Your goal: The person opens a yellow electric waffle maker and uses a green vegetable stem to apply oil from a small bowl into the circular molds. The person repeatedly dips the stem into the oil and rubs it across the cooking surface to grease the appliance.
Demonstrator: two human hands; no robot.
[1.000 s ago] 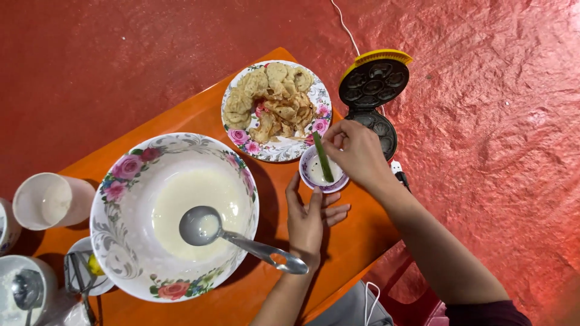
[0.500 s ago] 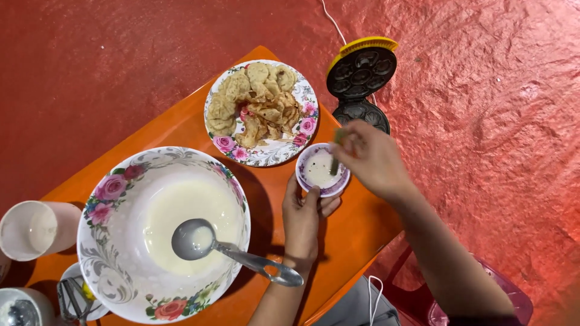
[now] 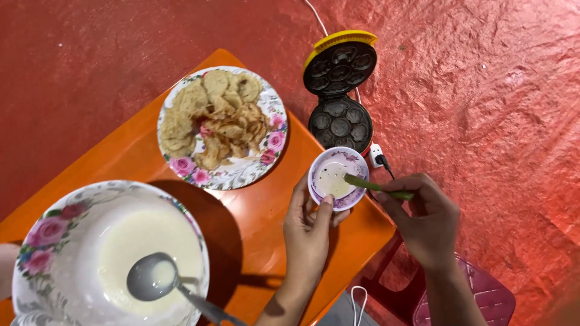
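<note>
At the near left corner of the orange table (image 3: 151, 157) a large flowered bowl (image 3: 36, 241) of white batter is seen, with a metal ladle (image 3: 158, 282) resting in it, its handle running toward the table's near edge. Further in, toward the far edge, a flowered plate (image 3: 241, 172) piled with pale fried crisps (image 3: 214, 118) is set. At the right edge of the table a small purple-patterned cup (image 3: 338, 178) holding a little white liquid is gripped by the left hand (image 3: 308, 232), the thumb pressed on its near rim and the fingers wrapped behind it. A green stick-like tool (image 3: 377, 187) is pinched between the thumb and fingers of the right hand (image 3: 426, 220), and its tip is laid inside the cup, touching the liquid. Just beyond the cup, off the table on the red sheet (image 3: 483, 90), an opened electric mould maker (image 3: 341, 90) with a yellow lid and round dark cavities is placed, its cable trailing away toward the top. Below the right wrist a red plastic stool (image 3: 483, 299) is partly seen
</note>
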